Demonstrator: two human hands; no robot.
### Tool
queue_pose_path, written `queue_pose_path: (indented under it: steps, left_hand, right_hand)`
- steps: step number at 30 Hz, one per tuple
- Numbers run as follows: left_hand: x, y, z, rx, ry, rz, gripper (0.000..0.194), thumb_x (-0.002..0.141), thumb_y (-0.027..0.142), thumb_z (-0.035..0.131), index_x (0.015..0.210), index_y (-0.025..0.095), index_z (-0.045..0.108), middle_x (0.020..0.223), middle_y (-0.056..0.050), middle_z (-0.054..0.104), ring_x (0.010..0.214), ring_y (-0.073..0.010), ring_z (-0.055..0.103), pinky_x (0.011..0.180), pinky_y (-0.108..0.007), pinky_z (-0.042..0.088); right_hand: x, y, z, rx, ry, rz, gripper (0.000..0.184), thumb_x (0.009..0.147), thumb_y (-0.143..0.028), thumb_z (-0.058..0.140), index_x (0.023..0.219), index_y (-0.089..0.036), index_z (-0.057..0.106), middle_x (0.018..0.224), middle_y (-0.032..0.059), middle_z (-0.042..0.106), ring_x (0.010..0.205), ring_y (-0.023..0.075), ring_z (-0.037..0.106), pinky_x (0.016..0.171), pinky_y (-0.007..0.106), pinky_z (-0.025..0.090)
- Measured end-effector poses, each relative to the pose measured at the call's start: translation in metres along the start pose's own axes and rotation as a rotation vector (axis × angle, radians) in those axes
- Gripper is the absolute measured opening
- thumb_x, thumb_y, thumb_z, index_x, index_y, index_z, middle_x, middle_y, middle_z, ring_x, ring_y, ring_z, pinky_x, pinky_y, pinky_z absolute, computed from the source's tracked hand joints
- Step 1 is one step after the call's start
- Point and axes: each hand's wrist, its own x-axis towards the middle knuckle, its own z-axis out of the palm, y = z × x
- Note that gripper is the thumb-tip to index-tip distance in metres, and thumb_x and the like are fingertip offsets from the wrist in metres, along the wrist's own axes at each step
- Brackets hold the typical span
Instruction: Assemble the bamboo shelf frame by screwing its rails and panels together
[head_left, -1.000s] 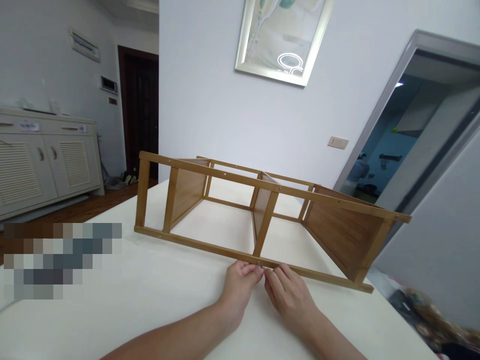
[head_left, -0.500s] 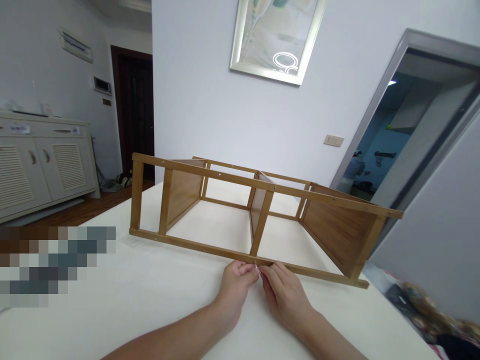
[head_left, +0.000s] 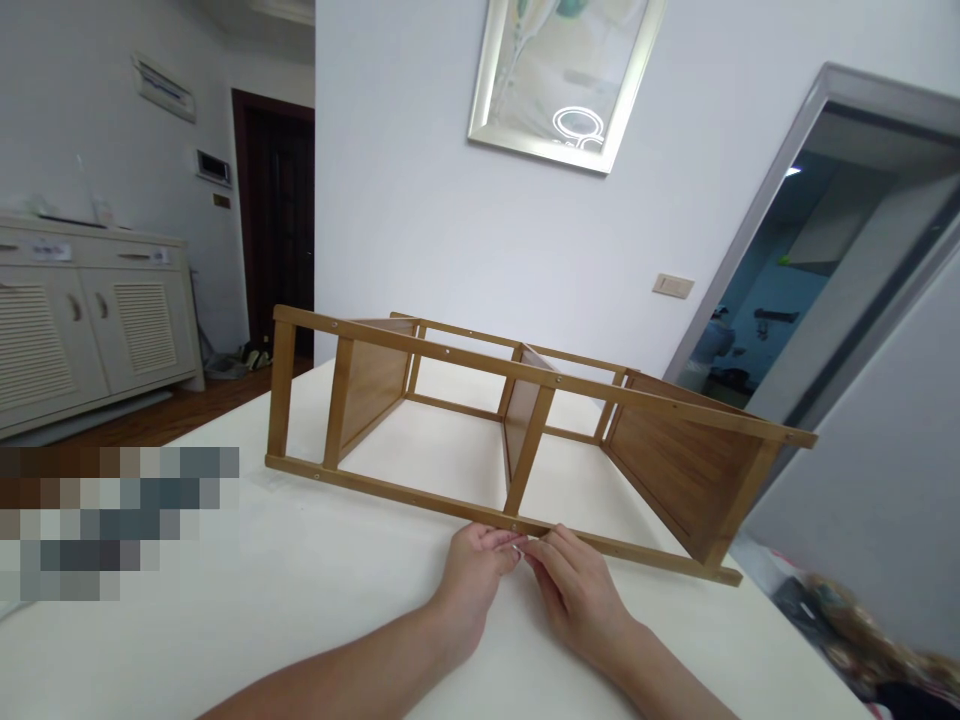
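A wooden shelf rack (head_left: 420, 500) lies on its side on a white table, its long rails running left to right. Just below the middle of its front lower rail, my left hand (head_left: 472, 580) is closed, thumb and fingers pinched together. My right hand (head_left: 574, 580) is closed too, its fingertips meeting those of the left. Between the fingertips shows a small shiny piece (head_left: 518, 550), too small to name. Directly above them, a screw head (head_left: 514, 527) or hole marks the rail where the middle upright joins.
The white table (head_left: 315, 610) extends under the rack. A framed picture (head_left: 562, 90) and a switch plate (head_left: 673, 286) are on the wall behind. Beyond the doorway at right stands a person (head_left: 712, 340). A pale cabinet (head_left: 97, 310) is at left, bags (head_left: 847, 620) at lower right.
The shiny piece that touched the rail's joint is now lower, apart from it, between my fingertips. Both hands have shifted slightly down from the rail. The view has moved a little.
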Motion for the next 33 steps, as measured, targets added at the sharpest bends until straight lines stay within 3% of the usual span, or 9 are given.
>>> queue_pose_path:
  steps: [5,9,16,23,33]
  left_hand:
    - [-0.002,0.002,0.002,-0.014,0.008,-0.009,0.026,0.051,0.003,0.079,0.069,0.015,0.065,0.089,-0.013,0.076,0.097,-0.0271,0.069,0.091,-0.037,0.049]
    - [-0.003,0.002,0.001,0.012,-0.013,0.001,0.027,0.052,0.010,0.084,0.073,0.014,0.067,0.089,-0.013,0.076,0.096,-0.0269,0.069,0.092,-0.037,0.048]
    - [-0.003,0.003,0.002,0.040,-0.041,0.019,0.028,0.055,0.018,0.087,0.076,0.013,0.068,0.091,-0.014,0.077,0.091,-0.0273,0.070,0.090,-0.038,0.048]
    - [-0.003,0.004,0.003,0.016,-0.075,0.021,0.032,0.053,0.022,0.090,0.078,0.013,0.071,0.092,-0.015,0.077,0.093,-0.0285,0.071,0.092,-0.039,0.048]
    - [-0.005,0.006,0.006,0.007,-0.096,0.042,0.034,0.055,0.024,0.088,0.084,0.012,0.074,0.093,-0.015,0.077,0.094,-0.0294,0.071,0.094,-0.040,0.048]
  right_hand:
    - [0.001,-0.001,-0.002,-0.001,0.006,0.007,0.034,0.092,-0.004,0.047,0.120,-0.019,0.058,0.084,0.0063,0.066,0.072,0.0183,0.055,0.061,0.031,0.046]
    - [0.005,0.000,-0.011,-0.146,0.069,-0.034,0.041,0.089,-0.002,0.047,0.123,-0.021,0.060,0.093,0.0086,0.066,0.080,0.0202,0.054,0.068,0.035,0.046]
    - [0.010,0.001,-0.013,-0.352,0.153,-0.099,0.036,0.087,0.000,0.051,0.112,-0.022,0.065,0.094,0.0082,0.062,0.086,0.0214,0.050,0.079,0.040,0.041]
    - [0.010,0.006,-0.010,-0.371,0.125,-0.078,0.039,0.088,-0.002,0.053,0.116,-0.028,0.065,0.097,0.0069,0.061,0.087,0.0211,0.049,0.082,0.041,0.041]
    - [0.014,0.005,-0.010,-0.347,0.112,-0.105,0.034,0.088,0.001,0.050,0.108,-0.023,0.065,0.100,0.0084,0.060,0.090,0.0219,0.046,0.081,0.041,0.042]
